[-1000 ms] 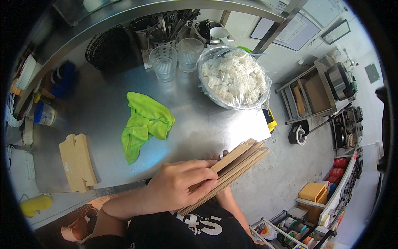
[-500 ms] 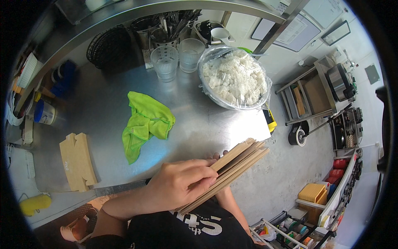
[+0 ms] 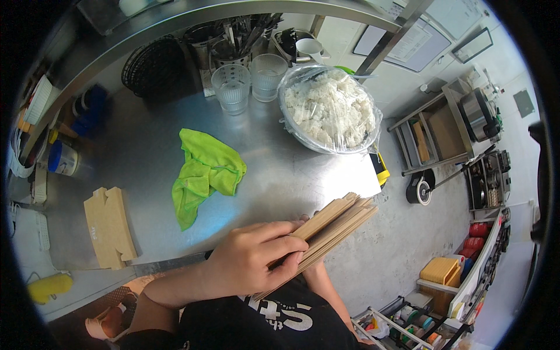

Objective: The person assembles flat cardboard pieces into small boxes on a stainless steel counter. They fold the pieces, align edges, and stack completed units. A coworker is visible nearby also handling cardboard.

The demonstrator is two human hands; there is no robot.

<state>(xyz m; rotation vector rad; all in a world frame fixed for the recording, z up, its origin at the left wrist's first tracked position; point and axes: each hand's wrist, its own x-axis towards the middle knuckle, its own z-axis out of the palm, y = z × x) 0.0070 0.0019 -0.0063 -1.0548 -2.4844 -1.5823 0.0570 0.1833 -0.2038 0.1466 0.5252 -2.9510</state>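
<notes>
A thick stack of flat brown cardboard pieces [image 3: 335,233] is tilted in front of my body, past the table's near edge. My left hand [image 3: 262,251] closes on its near side, with the thumb and fingers at a gap between the front pieces and the rest. Behind the stack, my right hand [image 3: 304,218] supports it; only some fingertips and the wrist show. To the left on the table lies another flat, notched brown cardboard piece [image 3: 108,227]. A crumpled green cloth [image 3: 210,172] rests nearer the middle.
A plastic-covered bowl of white rice [image 3: 329,111] stands at the table's back right, beside two clear ribbed glasses [image 3: 231,90]. Black wire baskets [image 3: 150,67] and a utensil holder [image 3: 233,61] sit behind, beneath a metal shelf [image 3: 245,13]. A rack [image 3: 431,131] stands right.
My left hand has shifted slightly, its fingers moving at the gap in the cardboard stack. The stack's angle is almost the same. Things on the table have not moved.
</notes>
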